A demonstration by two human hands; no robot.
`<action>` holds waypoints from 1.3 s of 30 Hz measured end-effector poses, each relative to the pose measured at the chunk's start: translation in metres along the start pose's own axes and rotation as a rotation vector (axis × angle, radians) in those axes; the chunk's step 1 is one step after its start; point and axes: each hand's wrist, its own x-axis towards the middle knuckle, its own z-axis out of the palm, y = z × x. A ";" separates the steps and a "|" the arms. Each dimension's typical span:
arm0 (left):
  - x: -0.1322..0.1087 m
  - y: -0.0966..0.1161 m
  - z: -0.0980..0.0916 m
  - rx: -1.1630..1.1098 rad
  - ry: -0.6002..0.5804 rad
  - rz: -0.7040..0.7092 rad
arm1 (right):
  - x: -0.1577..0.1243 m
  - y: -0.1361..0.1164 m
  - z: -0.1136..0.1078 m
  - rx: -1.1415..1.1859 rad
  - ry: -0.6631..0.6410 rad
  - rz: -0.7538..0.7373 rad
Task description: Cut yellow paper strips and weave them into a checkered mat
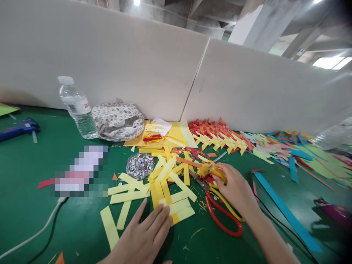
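Note:
My left hand [150, 229] lies flat with its fingers stretched out, fingertips pressing on a piece of interlaced yellow paper strips [178, 205]. My right hand [236, 189] is wrapped round a yellow hot glue gun [206, 170], with a clear glue stick [220, 157] beside it. Just under that hand lie scissors [224, 216] with one red and one yellow handle, their blades pointing away to the left. Loose pale yellow strips [130, 197] spread to the left of the woven piece. Behind it sits a round clear pack of googly eyes [139, 166].
A water bottle [78, 110] leans beside a patterned cloth pouch [118, 123] by the white partition [110, 58]. At far left lies a blue glue gun [16, 131]. Woven paper fish shapes [217, 134] pile up at the back. A blue strip [286, 211] and dark cable lie right.

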 end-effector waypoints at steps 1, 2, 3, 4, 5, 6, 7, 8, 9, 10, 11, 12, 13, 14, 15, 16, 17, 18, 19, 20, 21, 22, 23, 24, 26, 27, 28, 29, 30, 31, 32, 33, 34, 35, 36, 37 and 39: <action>0.000 0.000 0.000 0.001 0.001 -0.001 | -0.001 -0.007 -0.004 0.017 0.070 -0.050; 0.000 -0.001 0.000 0.000 0.001 0.001 | -0.003 -0.017 -0.008 0.050 0.138 -0.102; 0.001 -0.001 -0.001 0.000 -0.001 0.003 | -0.006 -0.028 -0.012 0.084 0.177 -0.148; 0.001 -0.001 -0.001 -0.001 -0.007 0.005 | -0.009 -0.040 -0.016 0.120 0.193 -0.195; 0.002 -0.002 -0.002 -0.002 -0.014 0.006 | -0.013 -0.053 -0.018 0.153 0.166 -0.242; 0.002 -0.002 -0.003 -0.003 -0.021 0.005 | -0.016 -0.066 -0.019 0.179 0.105 -0.283; 0.003 -0.002 -0.005 -0.005 -0.025 0.002 | -0.019 -0.079 -0.019 0.197 0.014 -0.315; 0.003 -0.002 -0.006 -0.007 -0.031 0.001 | -0.021 -0.090 -0.018 0.209 -0.081 -0.332; 0.003 -0.001 -0.007 -0.011 -0.041 0.001 | -0.023 -0.099 -0.015 0.205 -0.181 -0.339; 0.003 -0.001 -0.007 -0.017 -0.050 0.005 | -0.023 -0.107 -0.013 0.192 -0.257 -0.354; 0.003 -0.001 -0.007 -0.023 -0.057 0.007 | -0.022 -0.113 -0.010 0.167 -0.301 -0.360; 0.003 -0.001 -0.006 -0.029 -0.062 0.007 | -0.021 -0.118 -0.007 0.138 -0.323 -0.357; 0.002 -0.001 -0.005 -0.037 -0.064 0.006 | -0.019 -0.121 -0.005 0.109 -0.339 -0.356; 0.002 -0.001 -0.003 -0.044 -0.063 0.004 | -0.017 -0.123 -0.004 0.081 -0.347 -0.351; 0.001 -0.002 -0.001 -0.050 -0.059 0.000 | -0.015 -0.124 -0.002 0.058 -0.351 -0.343; 0.000 -0.002 0.001 -0.057 -0.060 0.000 | -0.014 -0.125 -0.001 0.045 -0.355 -0.335; 0.000 -0.002 0.002 -0.063 -0.064 -0.001 | -0.012 -0.126 -0.001 0.042 -0.355 -0.325; 0.000 -0.002 0.003 -0.067 -0.069 -0.001 | -0.012 -0.127 0.000 0.051 -0.353 -0.311; 0.000 -0.002 0.004 -0.071 -0.074 -0.004 | -0.011 -0.128 0.001 0.069 -0.352 -0.294; 0.000 -0.002 0.004 -0.073 -0.078 -0.006 | -0.011 -0.129 0.001 0.095 -0.354 -0.276; 0.000 -0.002 0.004 -0.075 -0.081 -0.008 | -0.011 -0.130 0.001 0.127 -0.360 -0.256; 0.000 -0.002 0.003 -0.075 -0.083 -0.010 | -0.012 -0.130 0.001 0.162 -0.367 -0.232; 0.000 -0.002 0.003 -0.073 -0.084 -0.012 | -0.012 -0.130 0.000 0.200 -0.376 -0.208; 0.000 -0.002 0.002 -0.071 -0.086 -0.014 | -0.012 -0.129 0.000 0.239 -0.385 -0.188; 0.001 -0.002 0.000 -0.067 -0.091 -0.013 | -0.011 -0.127 -0.003 0.315 -0.408 -0.173; 0.001 -0.002 -0.001 -0.066 -0.093 -0.014 | -0.011 -0.125 -0.004 0.342 -0.422 -0.176; 0.001 -0.002 -0.001 -0.067 -0.094 -0.014 | -0.010 -0.123 -0.004 0.358 -0.433 -0.186; 0.001 -0.002 -0.001 -0.070 -0.094 -0.013 | -0.009 -0.122 -0.005 0.363 -0.438 -0.196; 0.001 -0.002 -0.002 -0.073 -0.094 -0.014 | -0.009 -0.120 -0.005 0.358 -0.438 -0.204; 0.001 -0.002 -0.002 -0.077 -0.094 -0.012 | -0.008 -0.119 -0.004 0.346 -0.433 -0.213; 0.001 -0.002 -0.001 -0.080 -0.094 -0.011 | -0.008 -0.119 -0.003 0.332 -0.427 -0.224; 0.001 -0.002 -0.001 -0.083 -0.094 -0.010 | -0.008 -0.118 -0.001 0.318 -0.422 -0.236; 0.001 -0.002 -0.001 -0.084 -0.093 -0.010 | -0.008 -0.118 0.000 0.306 -0.416 -0.245; 0.000 -0.002 -0.001 -0.085 -0.093 -0.010 | -0.008 -0.118 0.001 0.296 -0.412 -0.252; 0.000 -0.001 0.000 -0.085 -0.091 -0.012 | -0.008 -0.119 0.003 0.289 -0.406 -0.256; 0.000 -0.001 0.000 -0.086 -0.090 -0.015 | -0.008 -0.119 0.004 0.286 -0.397 -0.255; 0.000 -0.001 -0.001 -0.087 -0.088 -0.017 | -0.009 -0.120 0.004 0.290 -0.383 -0.254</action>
